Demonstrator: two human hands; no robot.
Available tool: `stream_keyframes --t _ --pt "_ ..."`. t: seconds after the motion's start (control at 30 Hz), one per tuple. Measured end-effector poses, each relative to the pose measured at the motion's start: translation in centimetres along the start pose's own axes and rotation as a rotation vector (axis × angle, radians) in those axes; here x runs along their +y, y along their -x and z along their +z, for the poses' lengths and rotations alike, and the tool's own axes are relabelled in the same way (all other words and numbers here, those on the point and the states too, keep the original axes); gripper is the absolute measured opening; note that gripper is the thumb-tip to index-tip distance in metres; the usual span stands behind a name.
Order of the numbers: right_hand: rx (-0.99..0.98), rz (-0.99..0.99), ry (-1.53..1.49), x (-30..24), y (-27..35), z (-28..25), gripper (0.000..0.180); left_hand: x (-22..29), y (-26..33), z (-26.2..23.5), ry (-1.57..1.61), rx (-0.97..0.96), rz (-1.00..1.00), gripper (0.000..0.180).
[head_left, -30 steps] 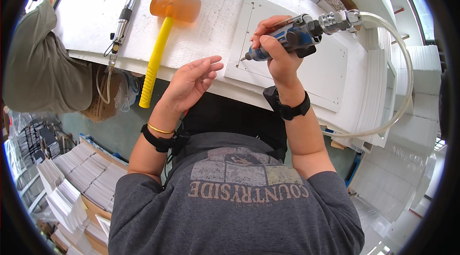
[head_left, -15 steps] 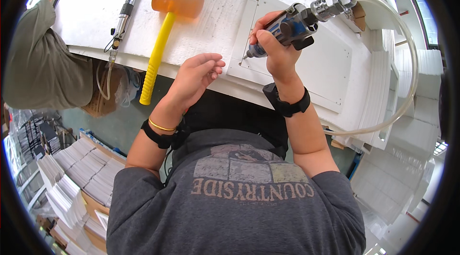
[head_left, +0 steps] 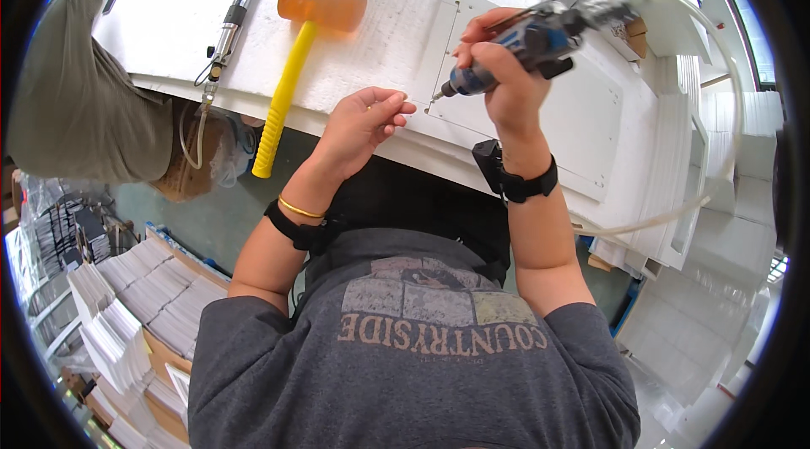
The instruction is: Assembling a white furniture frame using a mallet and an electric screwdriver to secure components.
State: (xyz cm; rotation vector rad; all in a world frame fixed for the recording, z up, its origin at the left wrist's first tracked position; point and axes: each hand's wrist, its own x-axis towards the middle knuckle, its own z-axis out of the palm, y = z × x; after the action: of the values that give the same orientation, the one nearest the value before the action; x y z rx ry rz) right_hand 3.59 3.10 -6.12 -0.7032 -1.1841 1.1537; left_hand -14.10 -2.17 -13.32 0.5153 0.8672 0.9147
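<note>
My right hand (head_left: 510,78) is wrapped round a blue and black air screwdriver (head_left: 533,37), tilted with its bit pointing down and left. The bit's tip is at the near left corner of a flat white panel (head_left: 582,116), close to a small hole. Whether it touches the panel I cannot tell. My left hand (head_left: 361,128) is just left of that corner, over the bench's front edge. Its thumb and forefinger are pinched together, and anything between them is too small to make out.
A mallet (head_left: 323,7) with an amber head and yellow handle lies on the white bench (head_left: 194,2). Left of it is a slim air tool (head_left: 228,35). A clear hose (head_left: 736,103) loops down at right. Another person's sleeve (head_left: 80,103) shows at far left, and stacked white boards (head_left: 152,280) stand below.
My left hand has moved slightly right, toward the panel's corner, its loosely curled fingers closing into a pinch. The screwdriver's rear end has swung a little right and down. The whole view has shifted slightly.
</note>
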Motion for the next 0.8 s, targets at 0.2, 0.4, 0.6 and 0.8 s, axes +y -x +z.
stream_keyframes --t 0.2,0.4,0.6,0.8 --pt "-0.032 -0.091 -0.193 -3.7 0.7 -0.2 0.023 -0.4 -0.3 0.8 0.106 -0.102 -0.067 0.018" --pt "-0.037 -0.124 -0.228 -4.8 1.7 -0.1 0.023 -0.5 -0.2 1.5 0.180 -0.241 -0.119 0.019" --pt "-0.014 -0.138 -0.286 -4.7 2.2 -0.4 0.024 -0.4 0.3 2.3 0.112 -0.249 -0.073 0.024" --pt "0.075 -0.132 -0.217 -4.2 3.0 -0.1 0.027 -0.7 0.6 2.6 0.048 -0.207 -0.007 0.025"
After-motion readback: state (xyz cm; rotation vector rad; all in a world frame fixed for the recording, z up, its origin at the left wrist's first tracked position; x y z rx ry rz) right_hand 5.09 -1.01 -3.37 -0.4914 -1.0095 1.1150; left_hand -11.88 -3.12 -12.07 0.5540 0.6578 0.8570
